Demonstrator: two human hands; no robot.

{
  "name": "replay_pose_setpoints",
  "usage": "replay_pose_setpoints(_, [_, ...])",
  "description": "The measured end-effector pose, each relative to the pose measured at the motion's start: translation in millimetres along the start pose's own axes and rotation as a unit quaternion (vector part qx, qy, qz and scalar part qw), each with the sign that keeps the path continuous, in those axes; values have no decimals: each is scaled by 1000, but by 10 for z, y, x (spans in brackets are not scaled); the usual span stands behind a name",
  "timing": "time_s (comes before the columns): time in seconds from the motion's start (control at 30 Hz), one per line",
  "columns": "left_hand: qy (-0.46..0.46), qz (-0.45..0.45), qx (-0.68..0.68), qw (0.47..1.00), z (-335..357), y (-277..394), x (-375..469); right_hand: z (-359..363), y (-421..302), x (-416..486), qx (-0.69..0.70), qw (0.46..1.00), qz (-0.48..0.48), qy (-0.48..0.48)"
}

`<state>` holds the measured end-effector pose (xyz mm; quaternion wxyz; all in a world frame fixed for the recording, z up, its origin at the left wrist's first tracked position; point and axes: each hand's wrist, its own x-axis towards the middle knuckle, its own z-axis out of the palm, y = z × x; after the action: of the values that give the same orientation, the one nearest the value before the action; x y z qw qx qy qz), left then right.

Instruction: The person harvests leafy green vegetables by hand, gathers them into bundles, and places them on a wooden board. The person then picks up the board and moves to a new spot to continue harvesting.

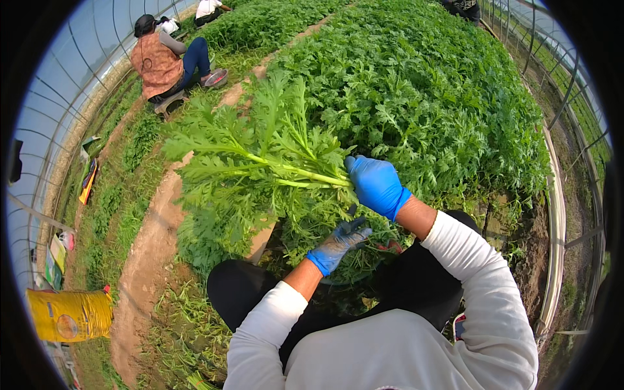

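Observation:
My right hand (375, 185), in a blue glove, is closed around the stem bases of a bunch of leafy greens (273, 165) with lobed leaves, like garland chrysanthemum. The bunch lies sideways, its leaves pointing left. Below it is my left hand (339, 246), in a soil-stained blue glove, its fingers apart and nothing seen in them. Between my knees, cut greens and stems (358, 268) fill a container that is mostly hidden. A small red thing (391, 247) shows beside them, too covered to name.
Dense greens (414, 97) grow ahead and to the right. A dirt path (146, 263) runs along my left, with a yellow sack (70, 314) beyond it. One person (158, 63) sits on a low stool at upper left, near a bowl (216, 78); others work farther off.

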<state>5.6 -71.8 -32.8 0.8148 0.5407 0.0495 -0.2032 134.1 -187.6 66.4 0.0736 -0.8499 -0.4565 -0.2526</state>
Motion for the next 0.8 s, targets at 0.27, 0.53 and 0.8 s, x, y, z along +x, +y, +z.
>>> replay_pose_setpoints(0.27, [7, 147, -288, 946, 347, 279, 55, 82, 45, -38, -61, 997, 28, 26])
replay_pose_setpoints(0.53, [119, 334, -385, 852, -81, 703, 49, 50, -91, -131, 0, 999, 39, 29])
replay_pose_setpoints(0.8, [129, 410, -409, 805, -518, 618, 2, 164, -258, -213, 59, 998, 33, 14])
